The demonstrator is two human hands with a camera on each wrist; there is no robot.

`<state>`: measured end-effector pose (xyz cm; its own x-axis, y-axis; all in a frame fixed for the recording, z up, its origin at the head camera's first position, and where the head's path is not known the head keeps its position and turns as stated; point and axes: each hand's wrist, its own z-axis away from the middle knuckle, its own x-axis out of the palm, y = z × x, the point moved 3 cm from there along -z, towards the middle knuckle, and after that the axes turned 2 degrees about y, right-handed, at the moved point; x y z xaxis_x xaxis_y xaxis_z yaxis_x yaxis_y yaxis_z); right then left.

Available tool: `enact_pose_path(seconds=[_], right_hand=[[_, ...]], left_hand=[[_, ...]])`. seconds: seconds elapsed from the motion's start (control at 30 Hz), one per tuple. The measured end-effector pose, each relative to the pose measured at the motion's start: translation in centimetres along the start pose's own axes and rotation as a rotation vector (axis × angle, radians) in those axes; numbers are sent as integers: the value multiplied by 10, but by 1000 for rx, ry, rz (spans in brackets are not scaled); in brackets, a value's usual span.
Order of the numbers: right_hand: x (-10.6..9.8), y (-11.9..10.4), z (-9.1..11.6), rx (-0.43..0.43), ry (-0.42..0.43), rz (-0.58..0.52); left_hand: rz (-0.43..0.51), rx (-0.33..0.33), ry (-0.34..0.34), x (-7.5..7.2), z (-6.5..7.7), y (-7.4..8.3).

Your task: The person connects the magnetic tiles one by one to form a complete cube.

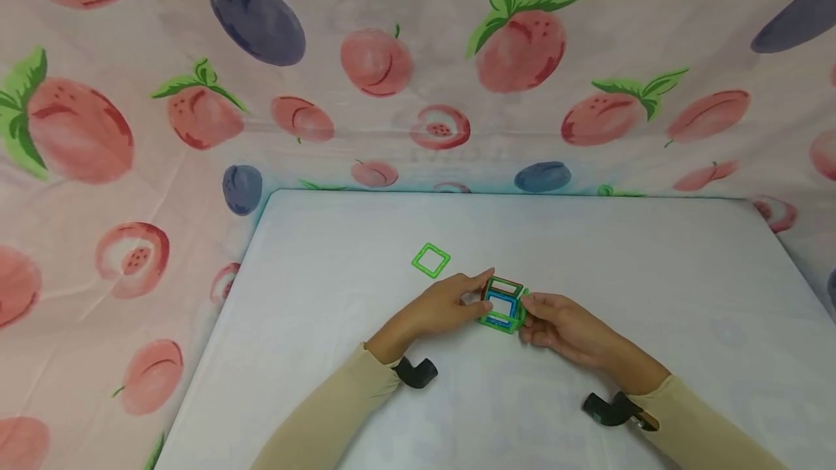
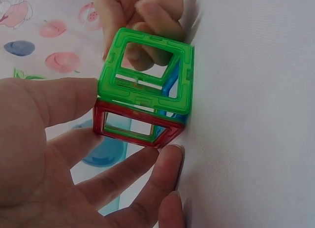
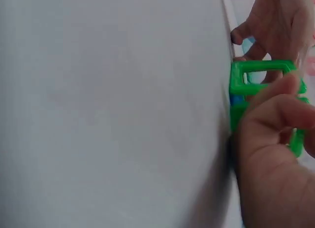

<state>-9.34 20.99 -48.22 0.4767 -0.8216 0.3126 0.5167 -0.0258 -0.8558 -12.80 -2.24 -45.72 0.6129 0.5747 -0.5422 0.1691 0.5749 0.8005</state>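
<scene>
A cube of square, open-framed magnetic tiles (image 1: 503, 323) stands on the white table, with green, red and blue frames. My left hand (image 1: 447, 303) holds the cube from the left, thumb on its near side and fingers along the far side. In the left wrist view, the thumb touches the edge where a green tile (image 2: 184, 85) meets a red tile (image 2: 140, 137). From the right, my right hand (image 1: 564, 325) pinches a green tile (image 3: 298, 144) at the cube's right side. That tile is partly hidden by the fingers; whether it touches the cube all along its edge, I cannot tell.
One loose green square tile (image 1: 431, 260) lies flat on the white table (image 1: 326, 252), beyond my left hand. A cloth printed with peaches and plums (image 1: 418, 6) hangs behind the table and along its left side. Black wrist mounts (image 1: 415, 373) sit at both cuffs.
</scene>
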Motion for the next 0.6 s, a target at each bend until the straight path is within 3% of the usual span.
enact_pose_path(seconds=[0.13,0.27,0.4,0.6], right_hand=[[-1,-11,4,37,210,304],[0,-27,11,-45,386,716],[11,-31,13,-125,365,1015],[22,-24,8,-246,357,1140]], left_hand=[[-4,-5,1,-1,1,0],[-11,-18,8,-1,1,0],[-18,-30,18,-1,1,0],[7,-11,28,-1,-1,-1]])
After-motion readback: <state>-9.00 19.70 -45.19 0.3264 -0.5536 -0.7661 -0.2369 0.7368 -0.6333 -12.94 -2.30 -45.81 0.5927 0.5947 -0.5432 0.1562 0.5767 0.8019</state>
